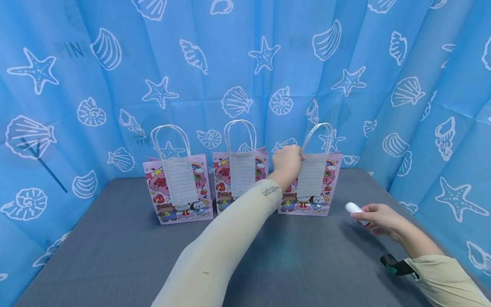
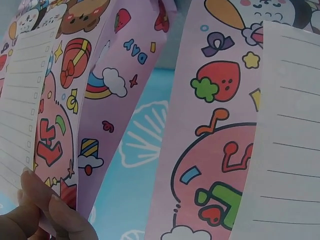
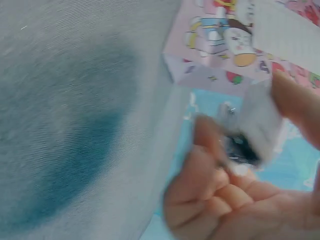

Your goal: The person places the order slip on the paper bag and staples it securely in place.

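Observation:
Three pink cartoon-printed paper bags stand side by side, each with white handles and a lined paper sheet on its front. My left hand [image 1: 287,163] reaches to the top of the right bag [image 1: 333,183]. In the left wrist view, its thumb and fingers [image 2: 37,200] pinch the top edge of the lined sheet [image 2: 25,95] and the bag together. Right of that bag, my right hand [image 1: 383,219] holds a small white stapler-like tool [image 1: 354,209] above the table. The right wrist view shows its dark, metallic-looking end, blurred.
The left bag [image 1: 205,170] and middle bag [image 1: 262,160] stand in the same row on the grey table [image 1: 115,256]. My left forearm crosses in front of the middle bag. A blue shell-patterned curtain [image 1: 238,51] hangs behind and at both sides.

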`<action>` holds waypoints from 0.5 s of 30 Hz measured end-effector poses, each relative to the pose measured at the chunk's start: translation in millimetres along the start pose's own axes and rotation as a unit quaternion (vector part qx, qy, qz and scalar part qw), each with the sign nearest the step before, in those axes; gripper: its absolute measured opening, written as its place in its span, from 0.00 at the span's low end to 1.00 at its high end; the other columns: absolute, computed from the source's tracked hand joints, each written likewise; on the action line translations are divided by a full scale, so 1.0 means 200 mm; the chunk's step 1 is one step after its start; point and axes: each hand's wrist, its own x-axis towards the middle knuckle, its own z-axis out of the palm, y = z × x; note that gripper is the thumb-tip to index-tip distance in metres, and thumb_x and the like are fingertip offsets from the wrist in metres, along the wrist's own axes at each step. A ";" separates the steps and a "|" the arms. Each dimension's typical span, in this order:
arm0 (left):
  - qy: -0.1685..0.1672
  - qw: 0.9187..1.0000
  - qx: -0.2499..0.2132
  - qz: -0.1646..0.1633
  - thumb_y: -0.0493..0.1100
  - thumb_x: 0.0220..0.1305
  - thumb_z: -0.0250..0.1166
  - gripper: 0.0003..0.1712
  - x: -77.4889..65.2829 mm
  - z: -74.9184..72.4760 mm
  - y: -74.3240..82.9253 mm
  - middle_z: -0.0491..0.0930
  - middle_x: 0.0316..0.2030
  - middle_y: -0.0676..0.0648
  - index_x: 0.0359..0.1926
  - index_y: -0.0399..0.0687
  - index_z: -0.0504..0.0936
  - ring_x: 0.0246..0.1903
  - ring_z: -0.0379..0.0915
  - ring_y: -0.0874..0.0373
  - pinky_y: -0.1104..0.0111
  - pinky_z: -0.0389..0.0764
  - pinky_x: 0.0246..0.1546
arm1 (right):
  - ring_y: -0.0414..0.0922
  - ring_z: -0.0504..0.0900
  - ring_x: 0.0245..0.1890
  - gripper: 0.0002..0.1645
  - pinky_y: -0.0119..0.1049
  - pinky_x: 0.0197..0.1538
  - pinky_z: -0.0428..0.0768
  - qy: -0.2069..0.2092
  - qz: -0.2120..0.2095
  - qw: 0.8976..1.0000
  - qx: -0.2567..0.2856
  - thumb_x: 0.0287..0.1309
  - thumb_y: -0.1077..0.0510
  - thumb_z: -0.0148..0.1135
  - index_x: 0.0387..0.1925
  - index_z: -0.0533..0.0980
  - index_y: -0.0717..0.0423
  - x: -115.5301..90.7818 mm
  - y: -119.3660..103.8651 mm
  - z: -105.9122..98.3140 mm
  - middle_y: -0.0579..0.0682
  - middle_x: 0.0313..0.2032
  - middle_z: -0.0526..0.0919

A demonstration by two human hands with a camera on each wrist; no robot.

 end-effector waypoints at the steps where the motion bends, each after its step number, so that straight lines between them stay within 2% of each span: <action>1: 0.000 1.000 -0.002 -0.001 0.54 0.64 0.63 0.12 0.00 0.00 0.00 0.85 0.41 0.62 0.47 0.67 0.85 0.37 0.81 0.64 0.72 0.78 0.34 | 0.44 0.75 0.33 0.29 0.37 0.35 0.76 0.002 -0.008 1.000 0.017 0.68 0.48 0.56 0.51 0.67 0.74 0.00 -0.01 0.00 0.47 0.34 0.79; 5: -0.003 1.000 -0.008 -0.008 0.54 0.64 0.63 0.11 0.01 0.00 0.01 0.85 0.41 0.62 0.46 0.67 0.85 0.38 0.81 0.64 0.71 0.78 0.36 | 0.41 0.71 0.31 0.30 0.35 0.33 0.74 0.006 -0.036 0.996 0.083 0.69 0.49 0.54 0.56 0.66 0.72 -0.01 -0.03 0.00 0.44 0.33 0.76; 8: -0.005 1.000 -0.006 -0.010 0.54 0.64 0.63 0.11 0.01 0.01 0.01 0.84 0.42 0.62 0.46 0.68 0.85 0.39 0.81 0.64 0.71 0.78 0.36 | 0.40 0.71 0.29 0.29 0.34 0.33 0.74 0.010 -0.042 0.992 0.115 0.69 0.49 0.56 0.57 0.66 0.70 -0.01 -0.04 0.00 0.44 0.31 0.74; 11: -0.005 1.000 -0.002 -0.011 0.54 0.63 0.63 0.11 0.01 0.01 0.01 0.85 0.41 0.62 0.46 0.67 0.85 0.38 0.81 0.64 0.71 0.78 0.36 | 0.39 0.71 0.27 0.25 0.34 0.34 0.74 0.014 -0.040 0.989 0.143 0.68 0.49 0.57 0.53 0.68 0.67 0.00 -0.05 0.00 0.44 0.29 0.74; 15: -0.002 1.000 -0.001 -0.010 0.53 0.63 0.64 0.11 0.01 0.01 0.01 0.85 0.41 0.61 0.46 0.67 0.85 0.38 0.81 0.64 0.71 0.78 0.35 | 0.39 0.71 0.27 0.14 0.33 0.34 0.75 0.023 -0.039 0.975 0.217 0.67 0.52 0.60 0.44 0.71 0.58 0.01 -0.06 0.00 0.44 0.29 0.73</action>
